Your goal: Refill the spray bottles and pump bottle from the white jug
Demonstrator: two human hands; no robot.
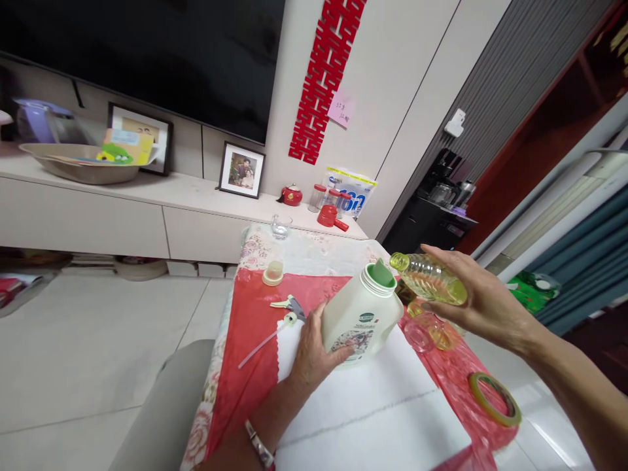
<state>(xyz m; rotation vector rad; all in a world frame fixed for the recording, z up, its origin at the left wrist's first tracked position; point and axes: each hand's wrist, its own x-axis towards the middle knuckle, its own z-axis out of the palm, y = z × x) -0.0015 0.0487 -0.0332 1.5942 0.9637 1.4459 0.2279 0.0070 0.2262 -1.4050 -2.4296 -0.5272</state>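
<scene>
My left hand (314, 350) is wrapped round the lower left side of a pale green detergent bottle (343, 311), which tilts over the white sheet. Its cap is off, and a green pour spout (381, 275) shows in the neck. In my right hand (483, 294) is a small ridged clear bottle (432, 280) with yellowish liquid in it. It lies nearly level, its open mouth close beside the spout. No stream between them can be made out. Left of the big bottle are a spray trigger head (290, 311) with a tube and a translucent cap (273, 273).
Red plastic (250, 399) and a white sheet (383, 405) cover the table. A tape roll (494, 399) and clear plastic pieces (432, 330) lie on the right. A glass cup (281, 226) stands at the far edge, before a low cabinet (201, 235).
</scene>
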